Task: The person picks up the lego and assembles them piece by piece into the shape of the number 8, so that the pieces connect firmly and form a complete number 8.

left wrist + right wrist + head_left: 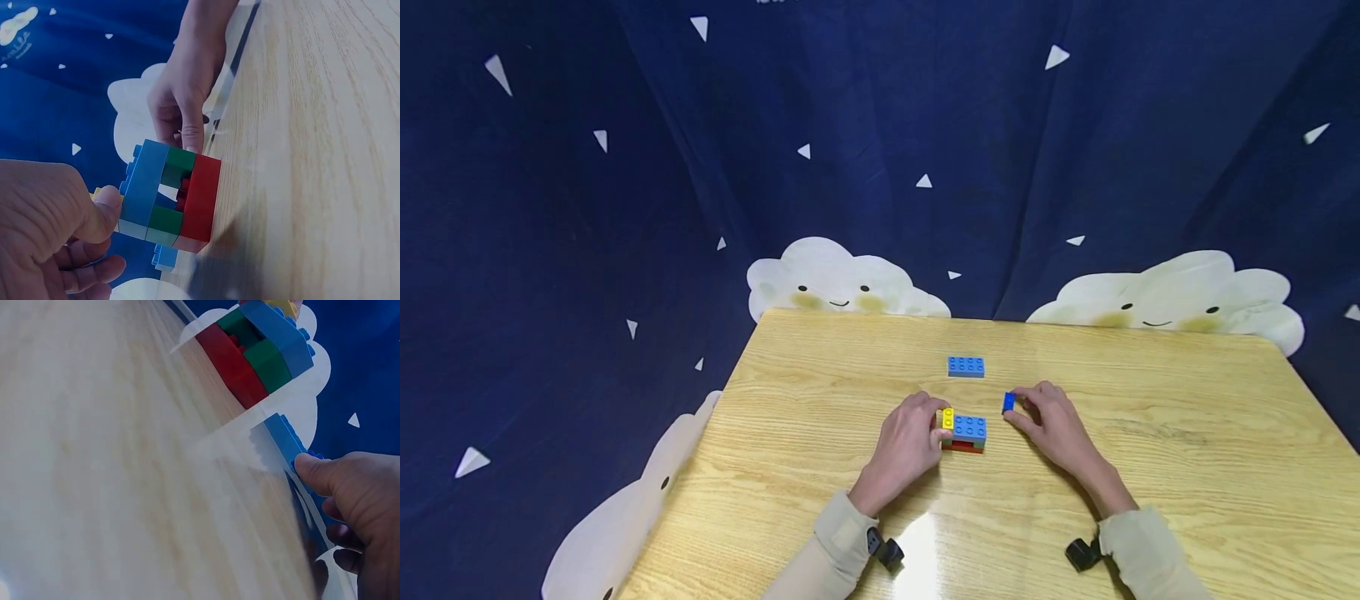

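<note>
The left hand [910, 437] pinches the yellow brick [948, 418] atop the stack [972, 428] just to its right, while the right hand [1054, 425] pinches a small brick [1008, 403] on its left, apparently mid-build, where adding it would call for aligned studs.

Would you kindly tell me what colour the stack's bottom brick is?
The bottom brick is red, showing best in the left wrist view.

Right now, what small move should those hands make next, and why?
Most likely, the right hand should carry its small dark blue brick left, over the stack. The left hand pinches the yellow brick at the stack's left end, perhaps steadying it, while the light blue brick beneath still shows bare studs to the right.
</note>
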A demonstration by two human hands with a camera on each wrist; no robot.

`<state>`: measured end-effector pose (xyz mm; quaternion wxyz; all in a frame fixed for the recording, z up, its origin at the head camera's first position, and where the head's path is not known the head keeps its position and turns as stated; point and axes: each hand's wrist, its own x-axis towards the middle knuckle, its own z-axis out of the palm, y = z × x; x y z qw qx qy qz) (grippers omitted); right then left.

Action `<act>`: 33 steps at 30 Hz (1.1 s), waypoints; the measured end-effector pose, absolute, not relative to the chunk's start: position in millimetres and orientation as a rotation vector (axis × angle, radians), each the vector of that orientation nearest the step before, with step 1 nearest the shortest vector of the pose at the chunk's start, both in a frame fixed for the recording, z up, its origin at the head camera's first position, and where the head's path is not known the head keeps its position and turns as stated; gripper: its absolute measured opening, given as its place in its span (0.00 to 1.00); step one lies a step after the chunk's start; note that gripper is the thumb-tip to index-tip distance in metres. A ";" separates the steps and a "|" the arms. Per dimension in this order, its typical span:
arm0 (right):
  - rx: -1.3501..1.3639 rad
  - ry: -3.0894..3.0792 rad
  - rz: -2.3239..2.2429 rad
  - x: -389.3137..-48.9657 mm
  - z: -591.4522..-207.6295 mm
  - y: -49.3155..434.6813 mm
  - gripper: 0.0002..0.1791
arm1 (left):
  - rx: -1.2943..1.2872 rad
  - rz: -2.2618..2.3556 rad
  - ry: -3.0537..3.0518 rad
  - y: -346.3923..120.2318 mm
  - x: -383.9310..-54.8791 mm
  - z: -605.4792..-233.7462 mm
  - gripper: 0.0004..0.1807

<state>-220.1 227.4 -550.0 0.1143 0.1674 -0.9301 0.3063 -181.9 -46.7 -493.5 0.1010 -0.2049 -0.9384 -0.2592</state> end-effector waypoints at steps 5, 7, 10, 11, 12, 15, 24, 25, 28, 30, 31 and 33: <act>0.529 -2.698 0.916 -213.3 -548.8 224.2 0.20 | -0.607 -0.771 -2.773 -47.0 -181.9 -493.6 0.17; 0.544 -2.689 0.935 -211.2 -548.1 223.2 0.20 | -0.609 -0.768 -2.774 -47.3 -181.8 -493.6 0.17; 0.569 -2.683 0.982 -207.2 -545.0 221.5 0.19 | -0.613 -0.750 -2.776 -47.9 -181.5 -493.8 0.18; 0.575 -2.684 0.994 -205.6 -543.3 220.8 0.19 | -0.614 -0.745 -2.776 -48.1 -181.4 -493.9 0.18; 0.582 -2.680 1.009 -204.0 -541.4 219.9 0.20 | -0.614 -0.741 -2.777 -48.3 -181.4 -493.9 0.19; 0.601 -2.666 1.048 -198.5 -534.1 216.2 0.20 | -0.615 -0.735 -2.782 -48.9 -181.4 -494.1 0.19; 0.720 -2.553 1.119 -187.4 -517.3 202.8 0.21 | -0.618 -0.744 -2.805 -48.9 -181.5 -494.6 0.19; 0.727 -2.553 1.128 -186.5 -516.3 201.3 0.20 | -0.618 -0.745 -2.806 -48.8 -181.5 -494.7 0.19; 0.741 -2.562 1.139 -183.7 -514.2 196.9 0.20 | -0.622 -0.747 -2.808 -48.6 -181.8 -494.5 0.19; 0.749 -2.567 1.132 -182.2 -513.0 194.3 0.20 | -0.626 -0.743 -2.810 -48.5 -181.9 -494.4 0.19; 0.750 -2.571 1.129 -181.5 -512.5 193.4 0.20 | -0.628 -0.744 -2.811 -48.5 -181.9 -494.3 0.19; 0.750 -2.578 1.117 -180.5 -511.7 192.3 0.20 | -0.631 -0.742 -2.811 -48.5 -181.9 -494.3 0.19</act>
